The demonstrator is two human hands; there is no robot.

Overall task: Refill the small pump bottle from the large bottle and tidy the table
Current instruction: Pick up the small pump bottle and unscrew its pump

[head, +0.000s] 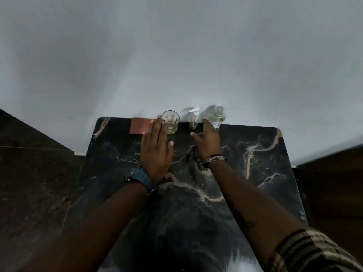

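our left hand lies flat with fingers straight, its tips beside a glass tumbler; our right hand is spread open, gripping nothing, fingertips near the large bottle. the small pump bottle stands upright between glass and large bottle (both blurred), at the far edge of the dark marble counter against a pale wall, by a pink card.

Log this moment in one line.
left hand: open beside glass | right hand: open, reaching toward large bottle | small pump bottle: untouched
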